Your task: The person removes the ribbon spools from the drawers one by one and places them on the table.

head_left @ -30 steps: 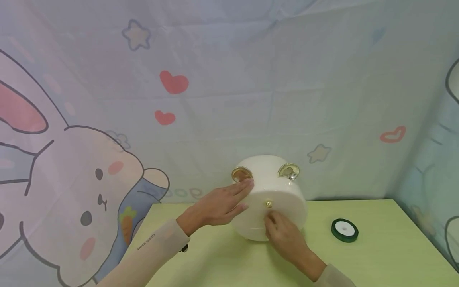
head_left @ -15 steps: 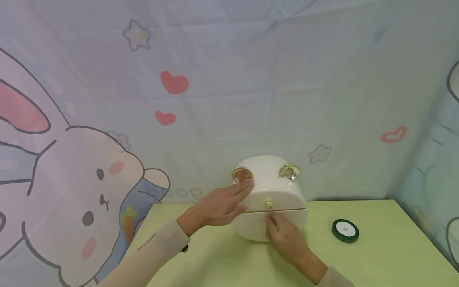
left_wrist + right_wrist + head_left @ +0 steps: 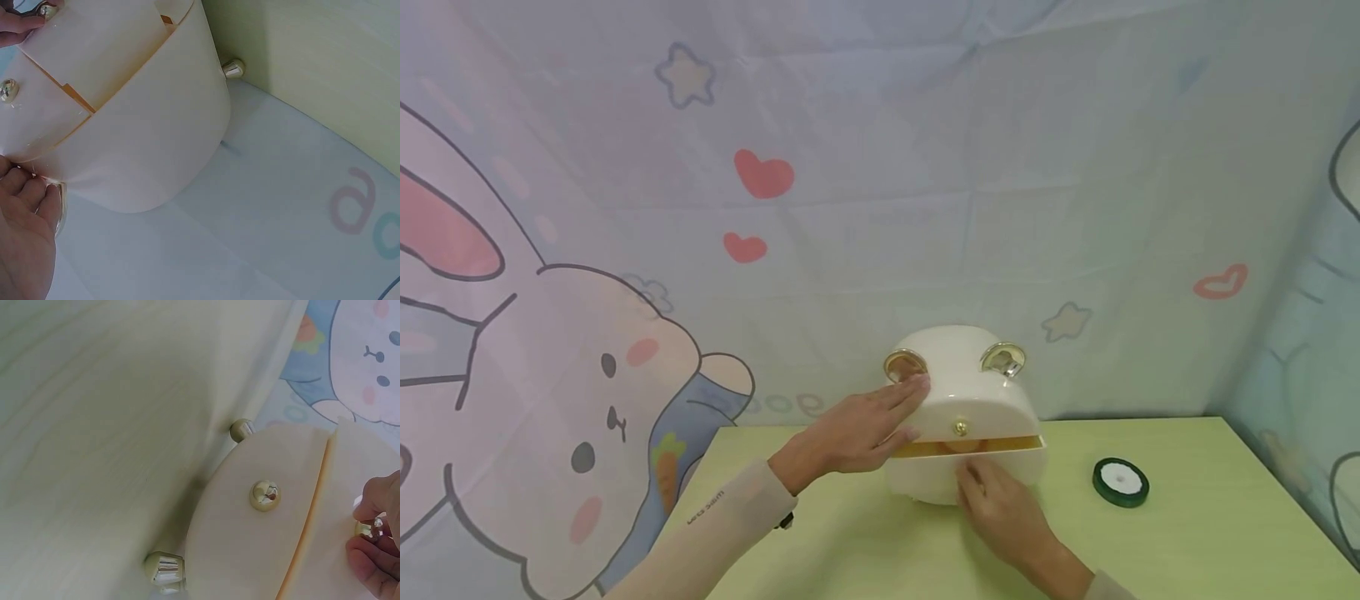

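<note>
A rounded white drawer box point(image 3: 957, 354) with gold round ears, knobs and feet stands on the table. Its middle drawer point(image 3: 925, 475) is pulled partly out, showing a yellow-orange inside. My right hand point(image 3: 1003, 512) pinches this drawer's gold knob point(image 3: 365, 530), seen between thumb and fingers in the right wrist view. Above the gap, the upper drawer's knob point(image 3: 960, 427) shows; a lower drawer's knob point(image 3: 265, 495) appears in the right wrist view. My left hand point(image 3: 857, 429) rests with fingers extended on the box's upper left, beside the left ear point(image 3: 904, 364).
A green-rimmed spool point(image 3: 1121, 482) with a white centre lies on the light green table point(image 3: 1195, 525), right of the box. Close behind the box hangs a cloth backdrop point(image 3: 880, 292) printed with a rabbit, hearts and stars.
The middle drawer has come out from shut towards the person, widening the orange gap under the upper knob. My right hand has moved slightly back with it; my left hand has stayed put.
</note>
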`<state>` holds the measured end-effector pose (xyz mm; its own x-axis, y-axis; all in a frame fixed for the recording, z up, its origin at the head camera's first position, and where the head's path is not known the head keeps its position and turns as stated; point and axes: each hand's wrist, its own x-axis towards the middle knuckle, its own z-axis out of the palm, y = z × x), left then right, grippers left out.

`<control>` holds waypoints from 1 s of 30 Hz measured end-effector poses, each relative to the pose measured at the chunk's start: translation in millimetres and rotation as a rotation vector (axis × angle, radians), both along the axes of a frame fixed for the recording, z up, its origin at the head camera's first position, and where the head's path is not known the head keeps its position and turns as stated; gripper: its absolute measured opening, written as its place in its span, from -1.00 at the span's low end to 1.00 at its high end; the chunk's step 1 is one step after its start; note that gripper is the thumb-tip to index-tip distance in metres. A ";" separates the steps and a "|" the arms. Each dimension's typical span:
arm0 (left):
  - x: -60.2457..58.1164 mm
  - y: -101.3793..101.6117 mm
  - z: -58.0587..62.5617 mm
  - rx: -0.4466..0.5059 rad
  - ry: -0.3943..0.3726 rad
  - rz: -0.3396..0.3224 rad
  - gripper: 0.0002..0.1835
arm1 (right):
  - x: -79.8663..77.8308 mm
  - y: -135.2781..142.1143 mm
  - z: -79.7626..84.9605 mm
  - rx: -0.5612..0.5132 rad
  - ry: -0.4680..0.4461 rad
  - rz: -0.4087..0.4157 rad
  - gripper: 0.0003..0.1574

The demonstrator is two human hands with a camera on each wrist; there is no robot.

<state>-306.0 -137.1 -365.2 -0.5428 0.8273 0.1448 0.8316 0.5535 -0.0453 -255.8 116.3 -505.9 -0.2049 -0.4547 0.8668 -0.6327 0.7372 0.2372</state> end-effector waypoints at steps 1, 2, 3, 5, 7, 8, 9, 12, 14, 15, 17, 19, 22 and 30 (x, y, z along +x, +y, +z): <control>-0.1 -0.3 -0.3 -0.001 0.000 0.002 -0.25 | 1.3 0.1 0.0 0.001 -0.003 0.002 -0.50; -0.4 -0.5 -0.6 -0.002 0.000 0.004 -0.25 | 2.7 0.2 0.0 0.000 -0.004 0.005 -0.49; -0.6 -0.6 -0.8 -0.002 0.001 0.005 -0.25 | 4.1 0.3 0.1 -0.001 -0.009 0.007 -0.49; -0.7 -0.9 -1.2 -0.002 0.001 0.007 -0.24 | 7.2 0.6 -0.2 0.003 -0.025 0.005 -0.47; -0.5 -1.0 -1.4 -0.004 0.000 0.009 -0.24 | 10.6 1.1 -0.7 0.010 -0.049 -0.003 -0.43; -0.3 -0.9 -1.6 -0.004 -0.001 0.008 -0.24 | 12.2 1.3 -1.0 0.013 -0.058 -0.008 -0.42; -0.1 -0.9 -1.6 -0.003 -0.002 0.008 -0.25 | 13.6 1.4 -1.3 0.016 -0.065 -0.013 -0.42; 0.5 -0.7 -1.5 -0.005 -0.006 0.008 -0.24 | 16.9 1.3 -1.9 0.017 -0.065 -0.013 -0.42; 0.4 -0.7 -1.3 -0.006 -0.006 0.010 -0.24 | 18.4 1.2 -2.0 0.016 -0.056 -0.006 -0.43; 0.3 -0.7 -1.0 -0.005 -0.006 0.012 -0.24 | 19.1 1.2 -1.9 0.015 -0.049 -0.002 -0.43; 0.2 -0.6 -0.6 -0.003 -0.002 0.013 -0.24 | 20.7 1.7 -1.6 0.016 -0.040 0.003 -0.43; 0.1 -0.5 -0.3 -0.001 0.006 0.010 -0.24 | 22.6 2.6 -1.0 0.019 -0.033 0.006 -0.43; -0.1 -0.2 -0.7 0.002 0.017 0.003 -0.24 | 25.2 3.6 -0.4 0.021 -0.013 0.011 -0.45; -2.6 0.3 -2.4 0.008 0.019 -0.004 -0.23 | 34.6 4.6 0.4 0.007 0.020 0.039 -0.51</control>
<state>-308.5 -136.8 -367.6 -0.5367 0.8281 0.1620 0.8327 0.5508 -0.0568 -221.2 120.9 -505.5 -0.1699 -0.4682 0.8671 -0.6561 0.7103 0.2550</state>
